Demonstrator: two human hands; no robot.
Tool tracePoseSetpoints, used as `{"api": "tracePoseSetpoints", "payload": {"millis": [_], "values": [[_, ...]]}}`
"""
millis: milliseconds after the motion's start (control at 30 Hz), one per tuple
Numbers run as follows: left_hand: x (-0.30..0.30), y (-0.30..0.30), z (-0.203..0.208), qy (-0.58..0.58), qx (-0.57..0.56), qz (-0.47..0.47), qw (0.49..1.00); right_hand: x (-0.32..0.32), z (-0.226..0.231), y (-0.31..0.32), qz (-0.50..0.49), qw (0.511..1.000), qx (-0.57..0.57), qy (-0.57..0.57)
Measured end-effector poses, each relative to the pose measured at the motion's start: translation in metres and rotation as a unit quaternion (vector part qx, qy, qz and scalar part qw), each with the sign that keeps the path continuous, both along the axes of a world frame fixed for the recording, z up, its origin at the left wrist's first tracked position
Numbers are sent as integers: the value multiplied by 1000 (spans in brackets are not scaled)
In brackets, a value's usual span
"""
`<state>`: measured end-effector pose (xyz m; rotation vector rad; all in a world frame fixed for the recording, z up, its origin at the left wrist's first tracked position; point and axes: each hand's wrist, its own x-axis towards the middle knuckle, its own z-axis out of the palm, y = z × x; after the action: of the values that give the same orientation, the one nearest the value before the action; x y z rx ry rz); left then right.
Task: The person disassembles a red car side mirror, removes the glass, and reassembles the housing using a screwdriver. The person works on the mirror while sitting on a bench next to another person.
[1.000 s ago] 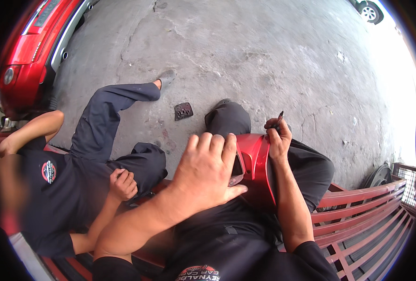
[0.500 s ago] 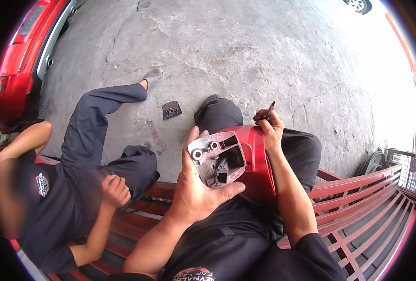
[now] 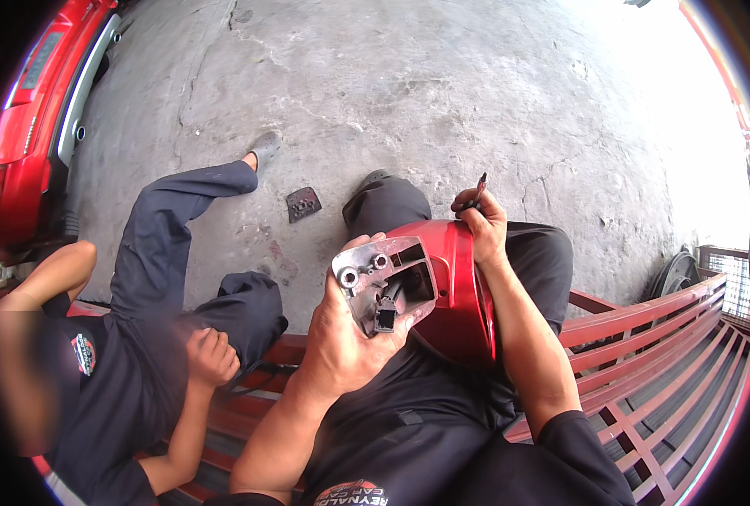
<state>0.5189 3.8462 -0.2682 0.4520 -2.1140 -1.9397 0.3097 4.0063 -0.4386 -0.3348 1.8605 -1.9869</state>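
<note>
A glossy red car side mirror housing (image 3: 468, 308) rests across my lap. Its grey mounting base (image 3: 365, 295), with two round posts and a dark square opening, faces up towards me. My left hand (image 3: 341, 350) is closed round this base, thumb along the near edge and fingertips over the far edge. At the housing's right side, my right hand (image 3: 486, 223) pinches a slim pen-like tool (image 3: 480, 185), dark with some red, pointing up and away. Its exact kind is too small to tell. My right forearm lies alongside the red shell.
On my left sits another person (image 3: 122, 363) in dark clothes, one leg stretched out. A dark square pad (image 3: 303, 204) lies on the concrete floor (image 3: 442, 101). Red slatted benches (image 3: 645, 333) run beside me, a round black part (image 3: 674, 274) behind. A red car (image 3: 33, 126) stands far left.
My left thumb has drawn in along the base's near edge. The mirror housing has turned slightly in my grip. The right hand keeps its hold on the tool; the whole view has shifted a little.
</note>
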Motion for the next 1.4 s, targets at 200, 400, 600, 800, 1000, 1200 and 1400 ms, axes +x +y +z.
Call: {"api": "tracePoseSetpoints", "payload": {"millis": [200,400,600,800,1000,1200,1400], "values": [[9,-5,0,-10,107,22,994,3,14,-2,-16,997,58,50],[15,-7,11,-32,105,66,992,5,56,-5,-27,985,63,159],[6,-4,38,35,-150,91,984,9,127,-25,30,969,-35,241],[-24,-9,61,11,-426,62,903,18,173,-30,85,972,-128,176],[-66,1,63,46,-486,-18,872,38,191,-43,90,955,-274,71],[-64,-3,57,8,-377,23,926,38,199,-41,146,960,-236,26],[-46,-20,70,34,-324,77,942,21,181,-12,259,961,-89,-35]]}}
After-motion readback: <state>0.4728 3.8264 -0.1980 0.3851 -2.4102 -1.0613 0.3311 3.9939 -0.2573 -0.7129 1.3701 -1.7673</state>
